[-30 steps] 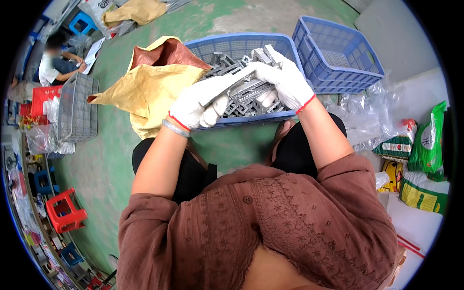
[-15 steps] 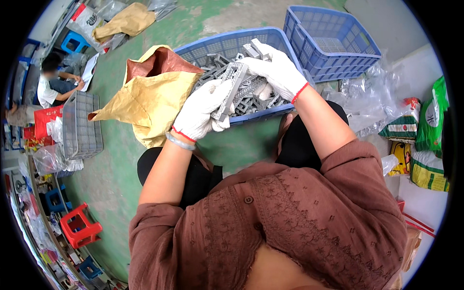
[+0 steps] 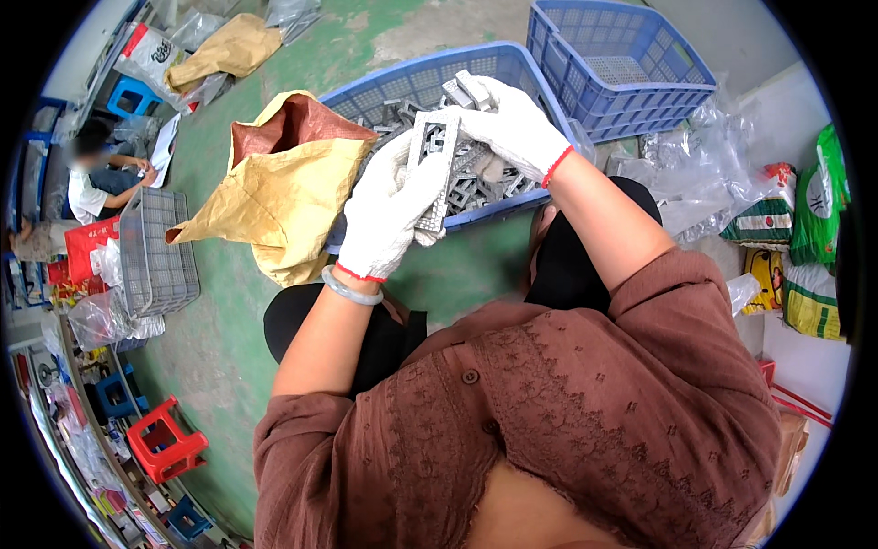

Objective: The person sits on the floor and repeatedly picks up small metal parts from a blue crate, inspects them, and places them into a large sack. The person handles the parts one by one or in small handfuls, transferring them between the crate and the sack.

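Observation:
Both my hands wear white knit gloves with red cuffs. My left hand (image 3: pixel 380 215) is closed around a long grey metal casting (image 3: pixel 437 121) with rectangular cut-outs, held upright with its slotted face showing. Grey metal blocks (image 3: pixel 466 90) lie side by side in the fingers of my right hand (image 3: pixel 517 128), which is closed on them just right of the casting. Below both hands is a blue plastic crate (image 3: pixel 421 75) heaped with similar grey castings. A yellow woven sack (image 3: pixel 274 201) with a reddish lining lies against the crate's left side, its mouth gaping.
A second blue crate (image 3: pixel 622 90) stands at the far right, by clear plastic bags (image 3: pixel 690 188). Filled sacks (image 3: pixel 814 220) line the right wall. On the left are a grey crate (image 3: pixel 160 252), a red stool (image 3: pixel 166 441) and a seated person (image 3: pixel 96 178) with papers.
The casting in my left hand has turned from slanting to nearly upright, its slotted face coming round. My right hand keeps its blocks. The whole view has shifted slightly.

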`<state>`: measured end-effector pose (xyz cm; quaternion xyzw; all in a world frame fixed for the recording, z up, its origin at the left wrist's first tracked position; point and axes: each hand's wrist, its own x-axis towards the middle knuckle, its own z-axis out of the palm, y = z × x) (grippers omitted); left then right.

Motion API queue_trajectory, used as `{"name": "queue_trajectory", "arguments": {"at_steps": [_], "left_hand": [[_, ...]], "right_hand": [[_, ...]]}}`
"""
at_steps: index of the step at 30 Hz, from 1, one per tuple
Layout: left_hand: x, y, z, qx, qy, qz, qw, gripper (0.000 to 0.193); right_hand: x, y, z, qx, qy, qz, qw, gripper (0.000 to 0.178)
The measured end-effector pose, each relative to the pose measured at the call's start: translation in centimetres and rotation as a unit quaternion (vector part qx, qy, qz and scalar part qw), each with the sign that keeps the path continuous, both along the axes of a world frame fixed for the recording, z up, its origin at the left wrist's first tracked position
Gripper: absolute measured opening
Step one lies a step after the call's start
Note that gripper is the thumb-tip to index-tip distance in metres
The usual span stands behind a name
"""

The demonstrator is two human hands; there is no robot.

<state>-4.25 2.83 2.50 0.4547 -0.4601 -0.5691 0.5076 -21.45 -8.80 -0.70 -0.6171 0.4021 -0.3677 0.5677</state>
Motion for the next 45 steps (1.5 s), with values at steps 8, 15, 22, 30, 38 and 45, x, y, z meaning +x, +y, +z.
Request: {"name": "queue_trajectory", "arguments": {"at_steps": [8, 15, 22, 30, 38, 45], "left_hand": [[1.2, 0.3, -1.6, 0.199, 0.247, -0.06, 0.946, 0.039], [3.0, 0.2, -4.5, 0.237, 0.476, -0.153, 0.833, 0.034], [1.6, 0.7, -2.7, 0.218, 0.442, -0.113, 0.863, 0.066], [1.1, 1.0, -2.9, 0.196, 0.411, -0.154, 0.877, 0.07], [1.0, 0.8, -3.2, 0.203, 0.433, -0.165, 0.863, 0.069], [2.2, -0.1, -1.0, 0.167, 0.374, -0.087, 0.908, 0.059]], "right_hand": [[-0.1, 0.5, 0.8, -0.077, 0.11, -0.015, 0.991, 0.057], [0.0, 0.5, 1.4, -0.159, 0.196, -0.024, 0.967, 0.068], [-0.5, 0.4, 1.6, -0.133, 0.189, -0.046, 0.972, 0.071], [-0.2, 0.8, 2.0, -0.147, 0.178, -0.042, 0.972, 0.076], [-0.4, 1.0, 2.2, -0.131, 0.163, -0.037, 0.977, 0.076], [-0.3, 0.2, 1.5, -0.193, 0.2, -0.059, 0.959, 0.067]]}}
